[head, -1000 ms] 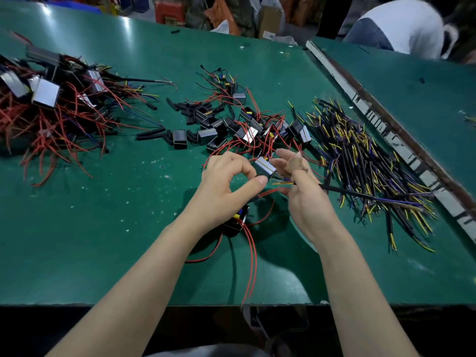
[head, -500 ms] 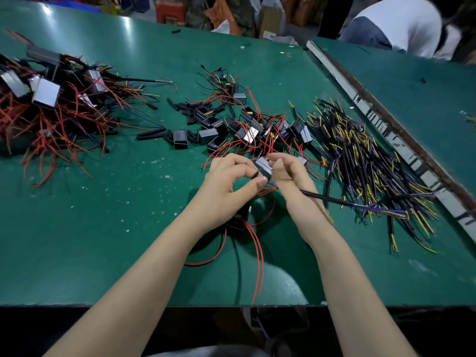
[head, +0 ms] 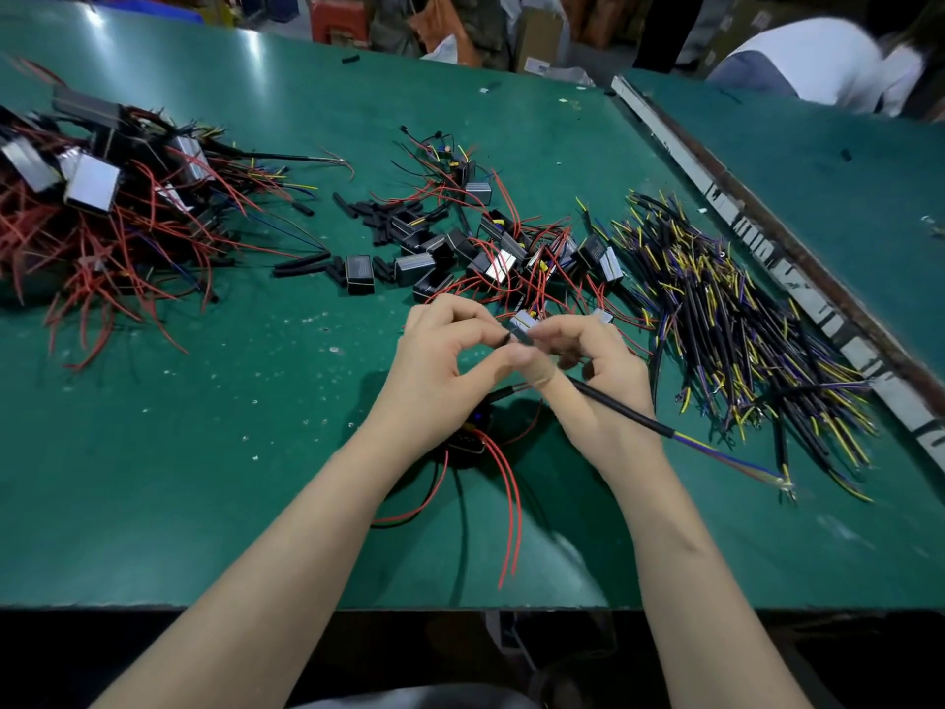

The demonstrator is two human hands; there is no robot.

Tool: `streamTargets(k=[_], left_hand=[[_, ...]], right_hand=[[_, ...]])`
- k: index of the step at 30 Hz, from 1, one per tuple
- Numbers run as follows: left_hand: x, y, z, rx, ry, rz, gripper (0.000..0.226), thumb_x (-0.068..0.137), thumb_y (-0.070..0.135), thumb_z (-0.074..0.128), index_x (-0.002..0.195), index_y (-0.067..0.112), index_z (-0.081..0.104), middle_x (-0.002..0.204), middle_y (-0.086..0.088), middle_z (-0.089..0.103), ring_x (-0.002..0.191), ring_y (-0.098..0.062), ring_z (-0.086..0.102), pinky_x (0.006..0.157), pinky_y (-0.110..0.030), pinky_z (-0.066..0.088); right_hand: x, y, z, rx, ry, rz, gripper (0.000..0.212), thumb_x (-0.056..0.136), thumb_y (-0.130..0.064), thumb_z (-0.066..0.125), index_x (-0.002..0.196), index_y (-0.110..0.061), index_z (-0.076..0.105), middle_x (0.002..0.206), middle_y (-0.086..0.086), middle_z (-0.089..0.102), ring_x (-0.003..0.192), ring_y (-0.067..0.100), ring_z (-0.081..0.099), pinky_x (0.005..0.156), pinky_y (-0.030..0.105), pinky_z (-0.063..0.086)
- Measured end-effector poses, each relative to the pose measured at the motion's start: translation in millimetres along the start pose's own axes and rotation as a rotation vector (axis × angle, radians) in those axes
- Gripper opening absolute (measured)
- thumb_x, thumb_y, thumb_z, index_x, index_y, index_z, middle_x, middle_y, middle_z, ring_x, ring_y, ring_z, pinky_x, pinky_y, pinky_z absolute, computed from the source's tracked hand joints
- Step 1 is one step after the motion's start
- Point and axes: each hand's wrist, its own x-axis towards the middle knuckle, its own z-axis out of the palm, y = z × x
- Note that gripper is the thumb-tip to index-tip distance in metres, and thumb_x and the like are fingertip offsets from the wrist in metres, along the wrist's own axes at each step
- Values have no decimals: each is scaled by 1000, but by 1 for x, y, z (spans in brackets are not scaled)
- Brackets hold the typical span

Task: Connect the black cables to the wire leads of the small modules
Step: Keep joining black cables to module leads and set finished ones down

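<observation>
Together our left hand (head: 434, 371) and right hand (head: 588, 371) pinch a small module (head: 522, 322) and black cable (head: 621, 409) above the worktop (head: 204, 452); both seem light, the leads limp, so we'd grip near the stripped ends.

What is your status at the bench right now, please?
Left hand and right hand both pinching at the small module. Black cable in right grip, trailing right. Nothing in the way.
</observation>
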Motion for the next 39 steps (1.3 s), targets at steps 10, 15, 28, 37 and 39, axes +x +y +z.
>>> streamTargets(k=[10, 15, 28, 37, 39], left_hand=[[3, 1, -1, -2, 91, -40, 7, 85, 20, 68, 80, 15, 70, 91, 17, 49, 100, -17, 48, 87, -7, 28], [2, 4, -1, -7, 57, -46, 7, 84, 25, 69, 82, 18, 71, 90, 17, 50, 101, -18, 47, 91, -18, 33], [3, 1, -2, -46, 20, -106, 7, 84, 26, 69, 79, 29, 66, 91, 17, 50, 101, -12, 44, 86, -6, 27], [2, 2, 0, -192, -38, -100, 23, 95, 21, 54, 89, 39, 66, 98, 15, 60, 105, -2, 52, 98, -22, 36], [2, 2, 0, -220, -33, -105, 21, 94, 16, 54, 94, 33, 68, 101, 11, 62, 103, -3, 55, 93, -14, 38]], right_hand=[[2, 5, -4, 108, -68, 137, 21, 83, -18, 70, 90, -36, 63, 98, -10, 64, 100, 17, 59, 94, 29, 46], [3, 2, 3, 208, -47, 233, 16, 77, -21, 60, 85, -34, 62, 101, -4, 64, 96, 21, 57, 93, 31, 46], [2, 0, 4, 363, -93, 223, 17, 93, 1, 52, 94, -17, 53, 71, -3, 60, 70, 5, 58, 72, 14, 46], [6, -2, 3, 487, 136, 215, 24, 91, 7, 51, 89, -15, 43, 63, -4, 67, 55, -1, 55, 59, 9, 42], [6, -3, 5, 532, 143, 242, 23, 91, 7, 50, 90, -15, 42, 63, -2, 67, 54, -1, 55, 57, 9, 41]])
